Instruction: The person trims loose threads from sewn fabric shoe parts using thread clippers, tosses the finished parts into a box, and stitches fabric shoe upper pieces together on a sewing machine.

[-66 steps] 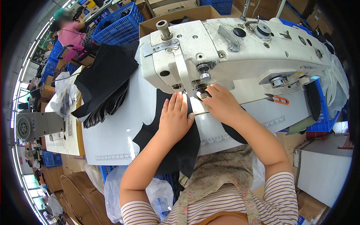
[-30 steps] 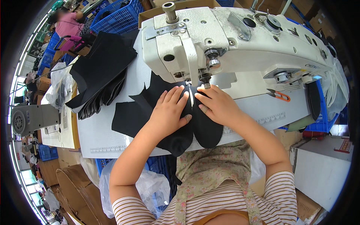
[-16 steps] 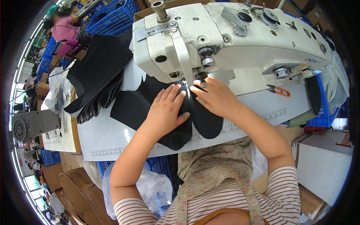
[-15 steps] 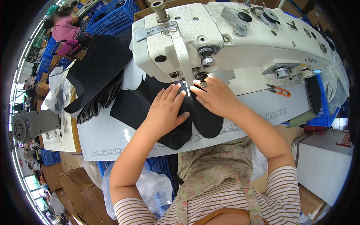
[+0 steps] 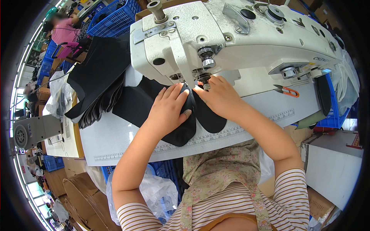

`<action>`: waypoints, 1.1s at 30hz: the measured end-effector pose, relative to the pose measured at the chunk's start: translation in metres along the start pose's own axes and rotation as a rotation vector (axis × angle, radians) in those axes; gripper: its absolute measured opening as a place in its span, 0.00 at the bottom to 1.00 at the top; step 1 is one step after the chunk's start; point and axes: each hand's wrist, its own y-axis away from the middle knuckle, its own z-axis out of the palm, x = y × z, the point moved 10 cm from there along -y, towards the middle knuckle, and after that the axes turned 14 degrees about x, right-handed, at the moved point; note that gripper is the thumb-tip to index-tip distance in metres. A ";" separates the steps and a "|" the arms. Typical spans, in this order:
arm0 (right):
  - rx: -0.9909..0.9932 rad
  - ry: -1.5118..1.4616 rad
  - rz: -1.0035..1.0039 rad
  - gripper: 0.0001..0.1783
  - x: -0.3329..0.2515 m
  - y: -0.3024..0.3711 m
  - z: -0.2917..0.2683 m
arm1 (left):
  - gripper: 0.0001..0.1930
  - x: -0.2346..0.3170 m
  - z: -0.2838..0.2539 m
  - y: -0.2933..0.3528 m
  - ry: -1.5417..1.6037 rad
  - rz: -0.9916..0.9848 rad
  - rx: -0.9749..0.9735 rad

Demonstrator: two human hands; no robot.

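Under the needle end of a white sewing machine [image 5: 239, 57] lie two parts of black fabric, meeting along a narrow line. My left hand [image 5: 163, 111] rests flat on the larger black piece [image 5: 180, 135], fingers stretched forward and thumb apart. On the other side of that line, my right hand [image 5: 221, 98] grips the narrower, round-ended black fabric piece [image 5: 211, 122], its fingers bent and close together by the presser foot. The machine head hides the needle and the fabric edges beneath it.
A stack of cut black fabric [image 5: 98, 73] lies to the left. Orange-handled thread snips [image 5: 288, 91] sit at the right, beyond a printed ruler strip [image 5: 239, 133] along the table's front. A blue crate [image 5: 111, 19] stands at the back left, near a seated person in pink [image 5: 63, 30].
The black fabric has moved forward, away from me, toward the needle. Both hands have gone forward with it, and the whole view has shifted slightly.
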 end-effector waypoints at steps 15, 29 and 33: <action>-0.054 -0.032 0.024 0.23 0.003 0.004 -0.008 | 0.27 -0.003 0.007 0.009 0.085 -0.058 -0.039; -0.088 -0.120 0.052 0.19 0.015 0.003 -0.006 | 0.27 -0.001 0.006 0.012 0.014 -0.010 -0.029; -0.090 -0.118 0.064 0.19 0.019 0.001 -0.005 | 0.26 -0.002 0.008 0.009 -0.022 -0.010 -0.025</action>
